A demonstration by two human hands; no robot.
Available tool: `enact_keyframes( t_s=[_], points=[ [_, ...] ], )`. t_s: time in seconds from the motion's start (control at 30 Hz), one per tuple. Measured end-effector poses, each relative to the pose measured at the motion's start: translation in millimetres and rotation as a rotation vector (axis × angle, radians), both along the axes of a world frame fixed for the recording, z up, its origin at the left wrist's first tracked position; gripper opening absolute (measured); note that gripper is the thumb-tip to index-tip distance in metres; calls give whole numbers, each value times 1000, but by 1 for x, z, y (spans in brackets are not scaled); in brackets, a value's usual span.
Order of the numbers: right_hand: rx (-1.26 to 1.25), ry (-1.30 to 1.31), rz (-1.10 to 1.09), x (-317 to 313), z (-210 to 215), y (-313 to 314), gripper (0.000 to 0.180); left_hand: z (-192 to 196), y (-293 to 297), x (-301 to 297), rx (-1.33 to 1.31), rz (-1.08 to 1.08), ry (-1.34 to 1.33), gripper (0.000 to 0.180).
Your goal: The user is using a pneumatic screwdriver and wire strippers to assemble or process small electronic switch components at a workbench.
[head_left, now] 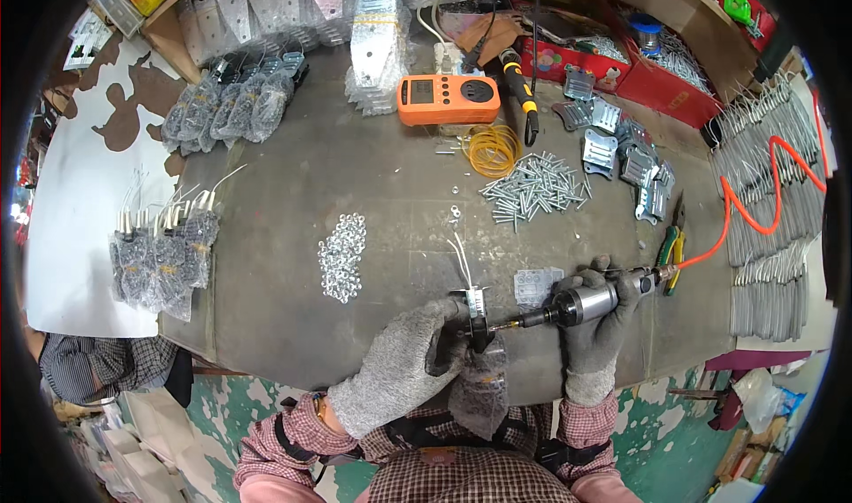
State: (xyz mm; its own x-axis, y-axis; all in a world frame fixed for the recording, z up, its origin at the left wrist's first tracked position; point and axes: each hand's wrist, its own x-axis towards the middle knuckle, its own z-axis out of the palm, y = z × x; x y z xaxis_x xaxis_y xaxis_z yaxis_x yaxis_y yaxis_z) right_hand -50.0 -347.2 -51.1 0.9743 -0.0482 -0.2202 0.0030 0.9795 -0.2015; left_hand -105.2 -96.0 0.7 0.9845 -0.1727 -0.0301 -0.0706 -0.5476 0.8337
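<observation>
My left hand, in a grey knit glove, is closed around a black electrical part. Two white wires rise from its white block, and a bubble-wrap sleeve hangs below it. My right hand, also gloved, grips a silver air screwdriver lying roughly level. The driver's bit points left and meets the side of the black part; the exact contact point is too small to make out. Behind the driver lies a small clear plastic piece.
Loose nuts and a screw pile lie on the grey table. Farther back are an orange meter, yellow rubber bands and metal brackets. Wrapped parts sit left. An orange air hose and pliers are right.
</observation>
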Motion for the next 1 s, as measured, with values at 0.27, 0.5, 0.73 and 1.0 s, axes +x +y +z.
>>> enact_keyframes(
  t_s=[0.27,0.5,0.73,1.0],
  points=[
    [31,-13,12,0,-1,0,27,3,1,0,-43,-15,-30,32],
    [14,-9,-2,1,1,0,27,-3,1,-2,52,-44,-149,23],
    [-29,21,-17,1,3,2,26,-24,-3,-12,-320,177,195,23],
    [-46,6,-27,1,2,2,28,-16,3,-1,118,-125,-381,30]
  ],
)
